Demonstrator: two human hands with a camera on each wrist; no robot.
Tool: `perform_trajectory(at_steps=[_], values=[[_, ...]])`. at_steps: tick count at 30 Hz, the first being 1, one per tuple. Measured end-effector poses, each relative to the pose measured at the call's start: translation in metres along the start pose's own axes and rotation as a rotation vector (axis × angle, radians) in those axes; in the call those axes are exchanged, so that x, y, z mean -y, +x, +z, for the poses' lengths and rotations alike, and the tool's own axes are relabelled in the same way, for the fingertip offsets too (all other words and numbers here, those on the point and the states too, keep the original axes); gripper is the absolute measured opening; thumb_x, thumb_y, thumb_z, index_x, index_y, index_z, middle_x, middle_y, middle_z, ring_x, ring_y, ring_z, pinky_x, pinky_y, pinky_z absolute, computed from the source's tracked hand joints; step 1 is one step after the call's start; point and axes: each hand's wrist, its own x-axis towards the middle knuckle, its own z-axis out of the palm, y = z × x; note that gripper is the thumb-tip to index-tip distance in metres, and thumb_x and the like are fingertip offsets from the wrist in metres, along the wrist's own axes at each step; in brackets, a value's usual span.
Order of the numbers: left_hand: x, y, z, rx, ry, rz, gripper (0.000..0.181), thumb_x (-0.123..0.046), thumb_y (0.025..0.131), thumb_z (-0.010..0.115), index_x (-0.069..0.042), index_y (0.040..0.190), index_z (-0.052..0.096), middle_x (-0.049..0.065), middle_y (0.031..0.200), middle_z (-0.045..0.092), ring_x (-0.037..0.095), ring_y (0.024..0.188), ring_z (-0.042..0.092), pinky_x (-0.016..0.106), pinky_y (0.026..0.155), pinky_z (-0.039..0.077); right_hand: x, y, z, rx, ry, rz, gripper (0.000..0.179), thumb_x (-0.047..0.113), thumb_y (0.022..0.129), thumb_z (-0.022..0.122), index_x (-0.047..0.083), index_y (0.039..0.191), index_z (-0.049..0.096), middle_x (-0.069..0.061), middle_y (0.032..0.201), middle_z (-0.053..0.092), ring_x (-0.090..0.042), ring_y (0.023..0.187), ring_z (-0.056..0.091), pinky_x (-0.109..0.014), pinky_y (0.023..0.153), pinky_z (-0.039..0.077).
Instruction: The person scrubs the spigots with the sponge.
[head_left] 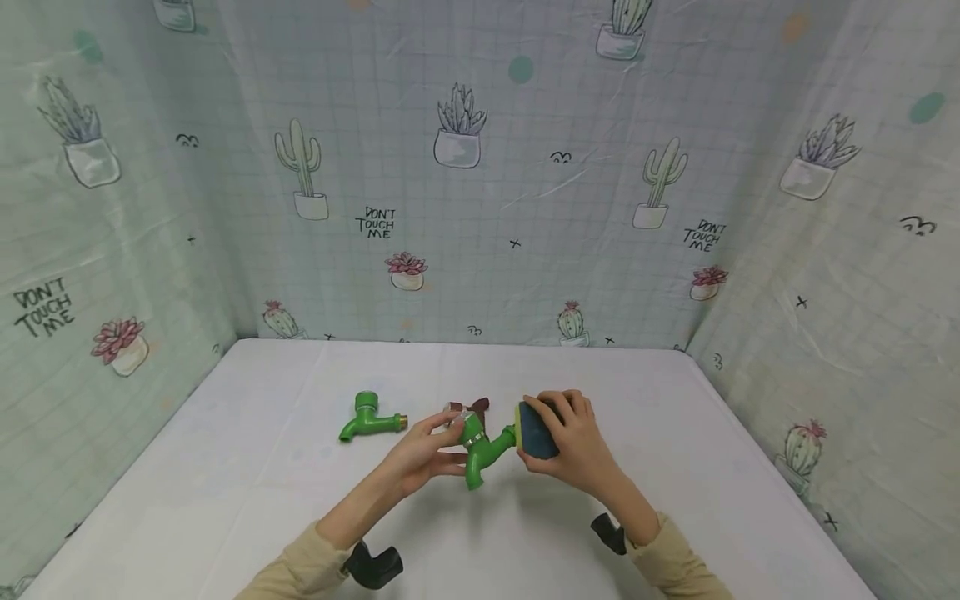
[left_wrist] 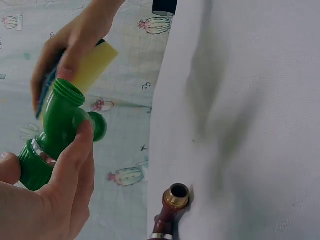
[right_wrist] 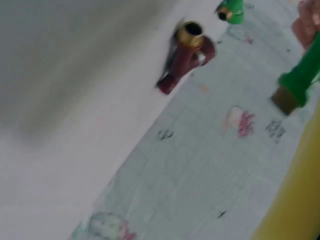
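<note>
My left hand [head_left: 429, 457] grips a green plastic tap [head_left: 487, 450] above the table, its fingers and thumb around the cap end. In the left wrist view the spout of this green tap [left_wrist: 70, 92] shows a threaded rim. A brass end on the green tap [right_wrist: 295, 85] appears in the right wrist view. My right hand [head_left: 573, 437] holds a sponge [head_left: 538, 432], dark blue on one side and yellow on the other, close to the tap's inlet end. Whether they touch I cannot tell. Only the yellow side of the sponge [right_wrist: 295, 195] shows in the right wrist view.
A second green tap [head_left: 371, 419] lies on the white table [head_left: 262, 500] left of the hands. Behind the held tap lies a maroon tap [head_left: 480, 408] with a brass end. Black pieces [head_left: 375, 567] sit by both sleeves. Patterned cloth [head_left: 517, 200] walls the table's back and sides.
</note>
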Motion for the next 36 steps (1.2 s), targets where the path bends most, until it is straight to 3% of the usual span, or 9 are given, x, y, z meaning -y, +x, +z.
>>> perform_trajectory(at_steps=[4, 7, 9, 14, 16, 23, 30, 36], values=[[0.000, 0.001, 0.005, -0.018, -0.043, 0.007, 0.054, -0.032, 0.086, 0.057, -0.002, 0.125, 0.035, 0.009, 0.104, 0.053, 0.033, 0.098, 0.060, 0.047, 0.083, 0.050, 0.022, 0.002, -0.003, 0.012, 0.111, -0.027, 0.068, 0.054, 0.072, 0.061, 0.011, 0.124, 0.050, -0.006, 0.112, 0.050, -0.019, 0.095, 0.039, -0.037, 0.072, 0.042], [-0.001, 0.002, 0.009, -0.017, -0.056, 0.037, 0.049, -0.027, 0.087, 0.058, -0.003, 0.122, 0.034, 0.010, 0.105, 0.051, 0.028, 0.093, 0.062, 0.047, 0.082, 0.051, 0.034, 0.002, 0.000, 0.038, 0.115, -0.014, 0.069, 0.053, 0.071, 0.063, 0.011, 0.124, 0.048, -0.005, 0.112, 0.049, -0.017, 0.094, 0.038, -0.037, 0.074, 0.039], [-0.002, 0.001, 0.010, -0.013, -0.050, 0.051, 0.048, -0.025, 0.088, 0.056, -0.002, 0.124, 0.033, 0.010, 0.107, 0.049, 0.026, 0.092, 0.062, 0.046, 0.082, 0.051, 0.033, 0.001, 0.003, 0.050, 0.075, 0.037, 0.067, 0.051, 0.070, 0.065, 0.012, 0.122, 0.049, -0.006, 0.110, 0.049, -0.018, 0.093, 0.038, -0.036, 0.073, 0.037], [-0.001, 0.000, 0.005, -0.005, -0.054, 0.037, 0.053, -0.030, 0.089, 0.054, -0.002, 0.129, 0.033, 0.006, 0.101, 0.052, 0.029, 0.094, 0.061, 0.047, 0.082, 0.050, 0.008, 0.000, 0.002, 0.013, 0.007, 0.115, 0.064, 0.057, 0.076, 0.054, 0.010, 0.119, 0.051, -0.011, 0.105, 0.050, -0.022, 0.089, 0.040, -0.035, 0.069, 0.037], [0.000, -0.001, 0.003, -0.009, -0.065, 0.027, 0.056, -0.032, 0.088, 0.053, -0.003, 0.130, 0.032, 0.005, 0.100, 0.053, 0.029, 0.096, 0.061, 0.046, 0.082, 0.051, 0.006, -0.001, 0.000, -0.017, 0.014, 0.086, 0.066, 0.060, 0.078, 0.047, 0.009, 0.119, 0.051, -0.011, 0.105, 0.050, -0.023, 0.090, 0.040, -0.036, 0.070, 0.037], [0.002, 0.000, 0.003, 0.049, -0.055, 0.028, 0.059, -0.036, 0.089, 0.049, 0.000, 0.132, 0.031, 0.006, 0.101, 0.054, 0.027, 0.094, 0.062, 0.042, 0.083, 0.051, 0.021, -0.004, 0.005, -0.027, 0.005, -0.149, 0.072, 0.055, 0.071, 0.062, 0.009, 0.123, 0.048, -0.009, 0.109, 0.048, -0.023, 0.093, 0.038, -0.042, 0.076, 0.037], [0.005, 0.001, -0.003, 0.039, -0.047, 0.018, 0.056, -0.035, 0.092, 0.044, 0.002, 0.132, 0.032, 0.006, 0.100, 0.057, 0.026, 0.092, 0.062, 0.041, 0.084, 0.051, -0.001, -0.004, 0.004, -0.062, -0.138, -0.072, 0.082, 0.043, 0.054, 0.079, 0.007, 0.122, 0.049, -0.013, 0.108, 0.047, -0.028, 0.094, 0.039, -0.045, 0.078, 0.035], [0.007, 0.004, -0.005, 0.043, -0.054, 0.005, 0.055, -0.033, 0.094, 0.040, 0.003, 0.135, 0.029, 0.007, 0.103, 0.056, 0.026, 0.094, 0.062, 0.039, 0.083, 0.052, 0.010, -0.003, 0.003, -0.058, -0.061, -0.194, 0.082, 0.049, 0.057, 0.075, 0.008, 0.122, 0.049, -0.011, 0.110, 0.048, -0.025, 0.093, 0.039, -0.043, 0.078, 0.034]])
